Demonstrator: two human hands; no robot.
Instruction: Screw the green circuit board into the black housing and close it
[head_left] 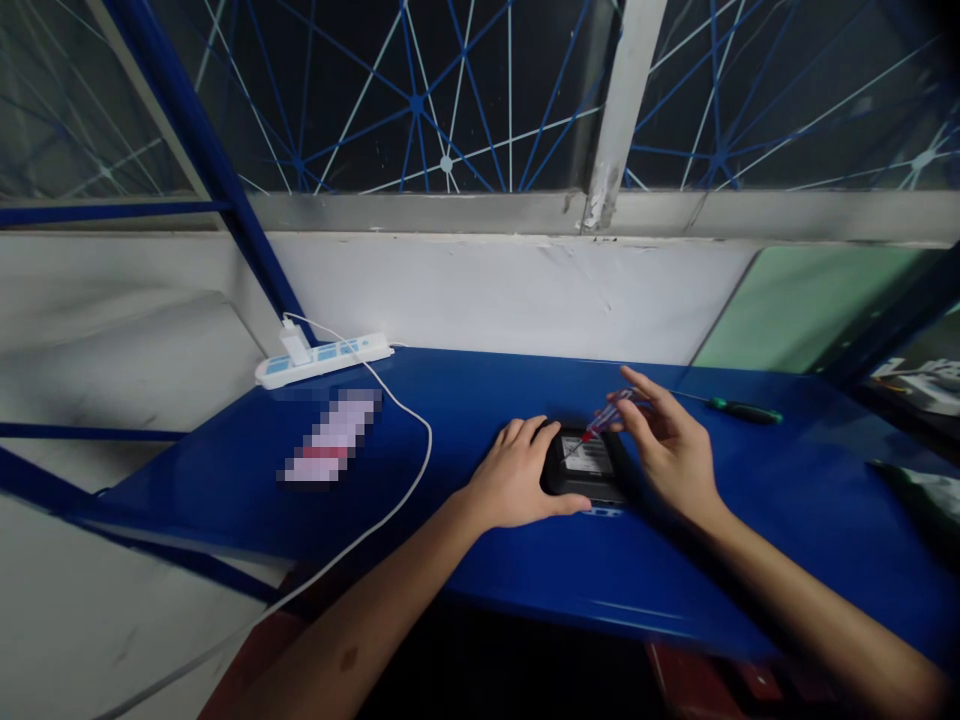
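Containers: the long white plastic power strip with pale blue socket panels (352, 350), at the far left of the blue tabletop (517, 570), holds a white plug-in charger (296, 343) in its leftmost visible socket; a thin white cable (429, 440) curves from it toward the near edge.

At the table's middle lies a flat black rounded-edged device (592, 484), its white printed label facing upward. The left hand (514, 475) spans its left side, fingers spread and curved, thumb along the near edge, gripping it. Its long axis cannot be judged, being partly covered.

The right hand (675, 455) is partly closed, pinching a slim screwdriver with a translucent purplish handle and red collar (602, 420). This tool is tilted above the label, its long axis running from far right to near left, tip downward. Beyond, a green-and-black-handled screwdriver (746, 411) lies flat, shaft pointing left.
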